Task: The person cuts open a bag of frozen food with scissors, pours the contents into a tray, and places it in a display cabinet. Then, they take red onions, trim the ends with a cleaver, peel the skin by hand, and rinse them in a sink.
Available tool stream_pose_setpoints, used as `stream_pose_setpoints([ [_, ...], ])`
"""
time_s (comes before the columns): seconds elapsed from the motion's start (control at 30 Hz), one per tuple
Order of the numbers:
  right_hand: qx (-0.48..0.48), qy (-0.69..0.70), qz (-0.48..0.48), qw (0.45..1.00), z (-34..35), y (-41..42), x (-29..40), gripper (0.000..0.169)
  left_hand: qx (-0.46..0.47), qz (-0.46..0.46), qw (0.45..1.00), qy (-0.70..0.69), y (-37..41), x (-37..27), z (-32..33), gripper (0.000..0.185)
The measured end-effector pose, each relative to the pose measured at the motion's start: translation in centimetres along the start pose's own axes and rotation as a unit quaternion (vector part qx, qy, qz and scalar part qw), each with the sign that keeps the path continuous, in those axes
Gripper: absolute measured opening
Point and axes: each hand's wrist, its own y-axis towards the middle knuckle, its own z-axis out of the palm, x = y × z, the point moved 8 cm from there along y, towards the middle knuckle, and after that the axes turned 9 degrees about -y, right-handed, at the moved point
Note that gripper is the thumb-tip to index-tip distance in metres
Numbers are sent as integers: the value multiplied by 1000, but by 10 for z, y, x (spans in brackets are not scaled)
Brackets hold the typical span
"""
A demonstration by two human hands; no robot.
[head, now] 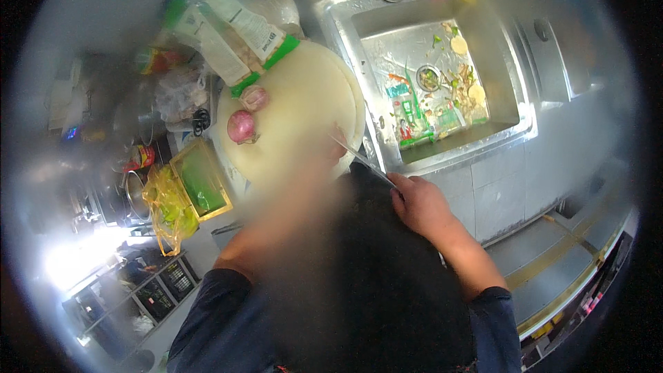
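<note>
My right hand [420, 202] grips a knife [362, 159] by its handle, the blade slanting up and left over the near right rim of a round, pale cutting board [305, 93]. My left hand [331, 153] is at the board's near right part, close to the blade tip; a blur on the view hides most of it, and whether it holds anything cannot be told. Two red onions lie at the board's left: a purple one [241, 127] and a paler one [254, 98] just above it. A plastic bag with green edges [233, 36] rests partly on the board's far left edge.
A steel sink [378, 109] with vegetable scraps and wrappers around its drain stands right of the board. At left are a yellow-rimmed green container [202, 178], a yellow plastic bag with green produce [171, 212] and a clear bag [181, 93]. Crates [155, 298] stand lower left.
</note>
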Motion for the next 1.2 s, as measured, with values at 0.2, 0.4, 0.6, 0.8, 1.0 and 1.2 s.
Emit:
stream_pose_setpoints([
  [0.2,21,-12,-12,1000,10,-2,-3,29,-89,55,967,233,-14,-16,5,19],
  [0.4,57,-5,12,998,-4,-2,6,24,-29,94,973,211,3,3,-15,11],
  [0.6,88,-1,10,996,5,11,5,16,-104,61,988,92,-13,-10,5,9],
  [0.8,121,-12,34,992,16,31,12,15,-59,76,990,106,-6,-7,-5,17],
  [1.0,127,-11,17,992,48,52,2,23,64,264,871,409,-12,-22,19,18],
  [1.2,83,18,3,996,91,95,-9,24,55,227,829,508,-9,-18,20,19],
])
